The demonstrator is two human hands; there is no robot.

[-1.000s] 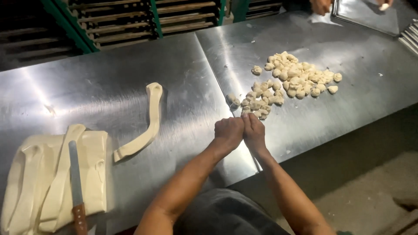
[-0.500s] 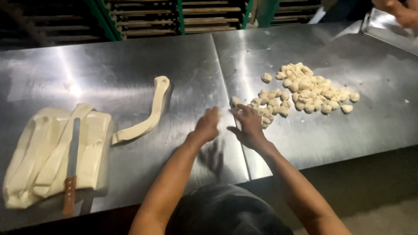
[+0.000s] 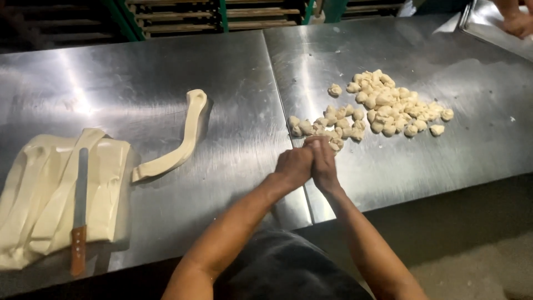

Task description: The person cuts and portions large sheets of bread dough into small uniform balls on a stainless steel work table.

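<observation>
My left hand (image 3: 294, 165) and my right hand (image 3: 323, 164) are pressed together palm to palm over the steel table (image 3: 166, 72), near its front edge. A pale bit of dough shows at their fingertips; the rest of it is hidden between the palms. Just beyond the hands lies a scattered pile of small dough pieces (image 3: 388, 108). A long curved dough strip (image 3: 183, 141) lies to the left of the hands.
At the far left a flat dough slab cut into strips (image 3: 44, 189) carries a wooden-handled knife (image 3: 80, 205). Another person's hand (image 3: 519, 22) rests on a metal tray (image 3: 483, 16) at the top right. Wooden racks (image 3: 177, 14) stand behind the table.
Half a second ago my hands were apart, the right one reaching by the near edge of the pile. They have since come together and closed palm to palm.
</observation>
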